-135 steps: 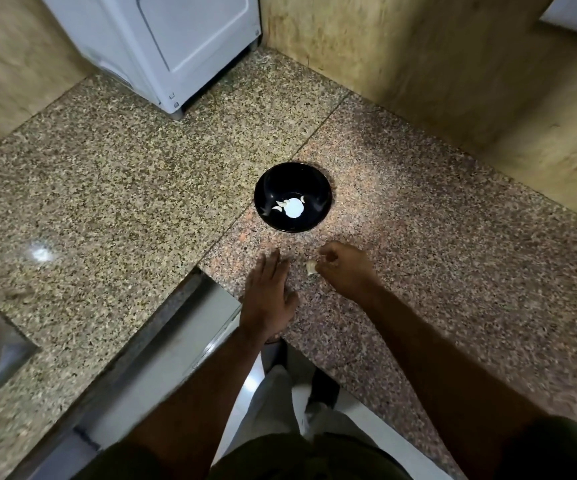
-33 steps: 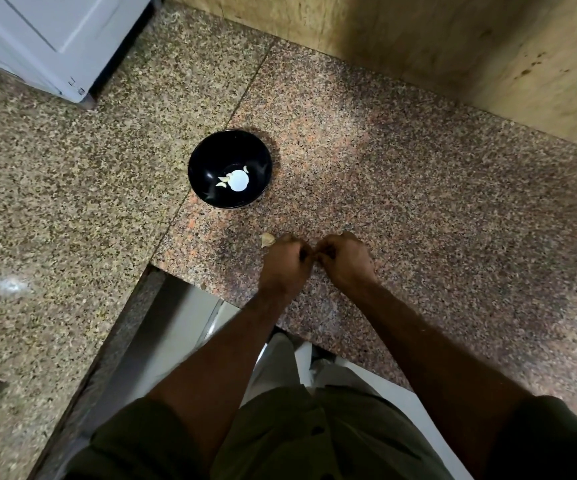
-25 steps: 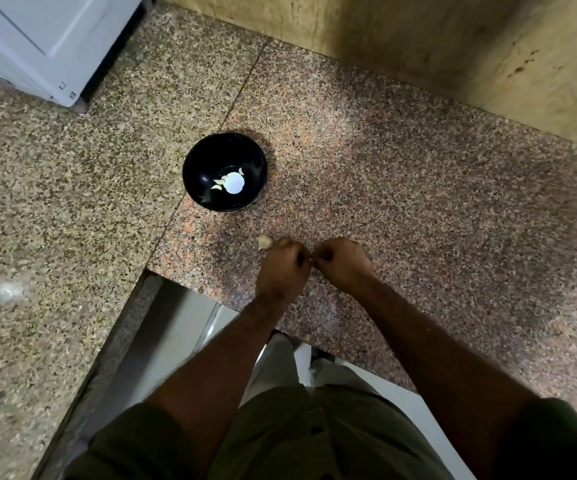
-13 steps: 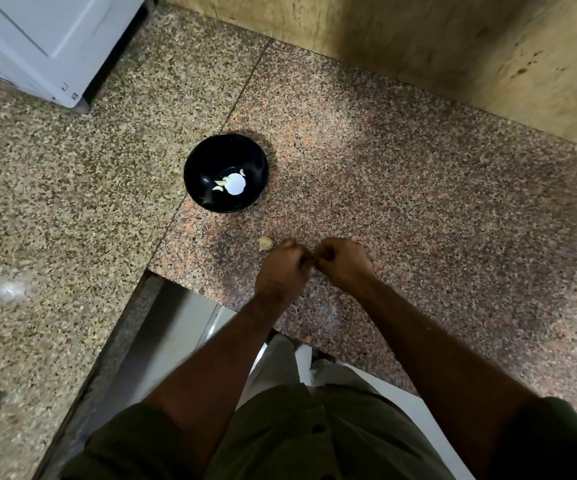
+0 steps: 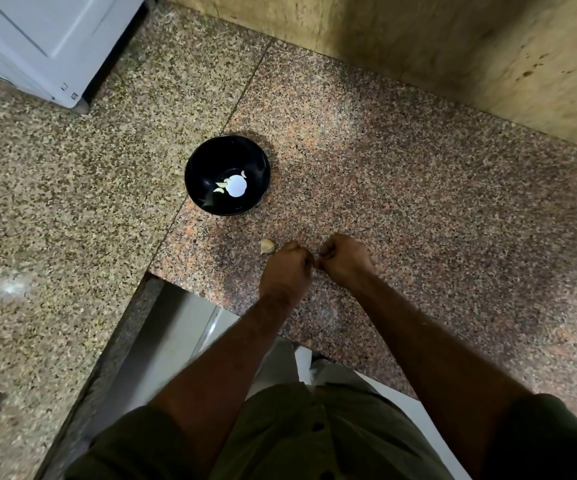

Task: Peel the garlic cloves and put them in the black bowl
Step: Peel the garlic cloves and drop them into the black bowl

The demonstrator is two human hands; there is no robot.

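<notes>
Granite table [image 5: 418, 202] carries the black bowl [image 5: 207, 202], peeled cloves [image 5: 221, 187] inside. Left hand [image 5: 287, 268] and right hand [image 5: 344, 259] meet, fingers curled, apparently peeling something hidden between them. Next, likely drop it in; unpeeled clove [image 5: 267, 246] waits beside.

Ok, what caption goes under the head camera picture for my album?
Both hands pick at something between them, near a black bowl holding peeled garlic.

1. Black bowl [image 5: 227, 174]: round, glossy, upright on the surface, with a few pale peeled cloves [image 5: 221, 187] lying at its bottom.
2. Unpeeled garlic clove [image 5: 267, 246]: tan-skinned, lying on the surface near the bowl.
</notes>
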